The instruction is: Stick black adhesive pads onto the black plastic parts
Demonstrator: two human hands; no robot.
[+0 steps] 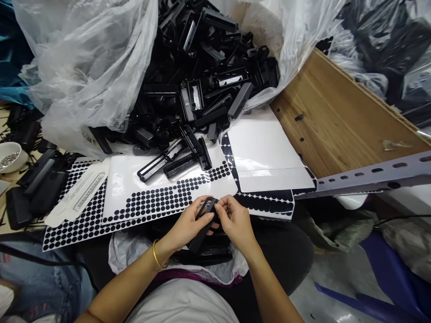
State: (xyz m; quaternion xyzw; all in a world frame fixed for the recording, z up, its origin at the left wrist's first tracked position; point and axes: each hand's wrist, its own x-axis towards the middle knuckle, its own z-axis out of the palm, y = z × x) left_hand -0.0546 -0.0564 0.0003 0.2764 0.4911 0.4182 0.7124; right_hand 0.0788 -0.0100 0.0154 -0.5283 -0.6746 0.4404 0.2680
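Note:
My left hand (189,224) is closed around a long black plastic housing (201,237), held tilted above my lap with its open end upward. At that upper end, my right hand (235,220) has thumb and index finger pinched together; whatever sits between those fingertips is too small or hidden to make out. Just beyond my hands lies a white sheet of round black stickers (158,197), with part of its backing bare. On that sheet rest several similar black housings (182,165). More black pieces (210,256) show in a white bag (123,255) on my lap.
A big heap of black plastic parts (202,103) spills from a clear plastic bag (90,63). To the right are a white sheet (266,152) and a wooden board (343,116). A cardboard piece (81,193), black cases (37,193) and a white bowl (16,163) are left.

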